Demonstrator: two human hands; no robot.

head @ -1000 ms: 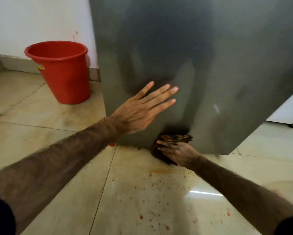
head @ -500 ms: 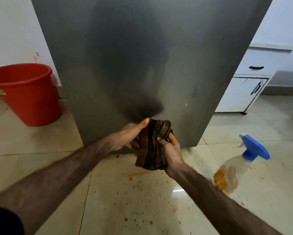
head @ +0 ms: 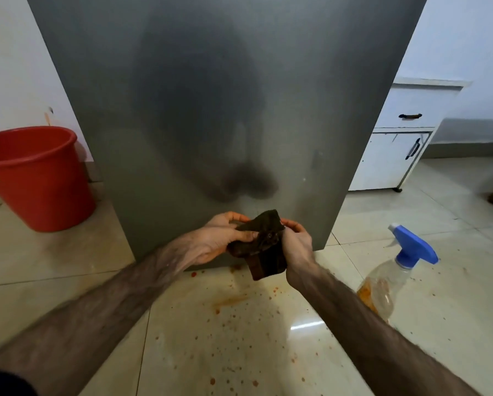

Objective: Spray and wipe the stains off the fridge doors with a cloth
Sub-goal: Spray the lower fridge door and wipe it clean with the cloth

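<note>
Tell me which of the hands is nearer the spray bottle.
Right. The right hand grips the cloth just left of the spray bottle; the left hand grips it farther left.

left: bucket [head: 37, 178] | right: spray bottle [head: 393, 278] | ahead: fridge door [head: 211, 95]

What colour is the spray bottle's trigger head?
Blue, on the spray bottle; the head view shows it clearly.

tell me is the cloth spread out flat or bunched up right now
Bunched up. The dark cloth is crumpled between the left hand and right hand, one folded end hanging below.
</note>
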